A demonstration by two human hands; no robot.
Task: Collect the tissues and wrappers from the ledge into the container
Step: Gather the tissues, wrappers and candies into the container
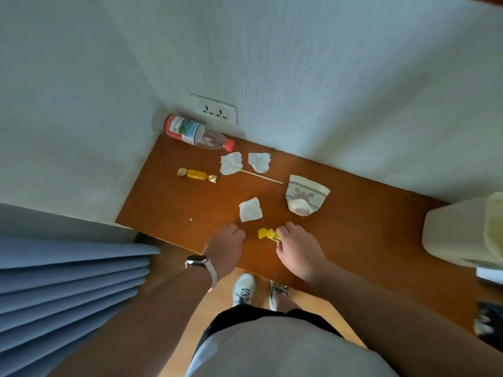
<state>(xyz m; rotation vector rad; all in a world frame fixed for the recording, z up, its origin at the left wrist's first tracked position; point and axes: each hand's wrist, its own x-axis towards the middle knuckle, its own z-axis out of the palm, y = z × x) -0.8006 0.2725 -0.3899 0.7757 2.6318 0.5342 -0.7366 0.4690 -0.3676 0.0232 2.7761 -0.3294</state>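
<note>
Right hand (295, 248) fingertips pinching yellow wrapper (268, 234) for lifting off ledge (353, 227); left hand (227, 247) resting curled, holding nothing, near tissue (250, 209).

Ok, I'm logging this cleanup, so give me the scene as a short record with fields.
surface: wooden ledge
tissues: three loose pieces
wrappers: gold candy; yellow wrapper
right hand: fingertips on the yellow wrapper
left hand: curled, nothing visible in it
container: paper cup, tipped over
other: plastic bottle, wooden stick
</note>
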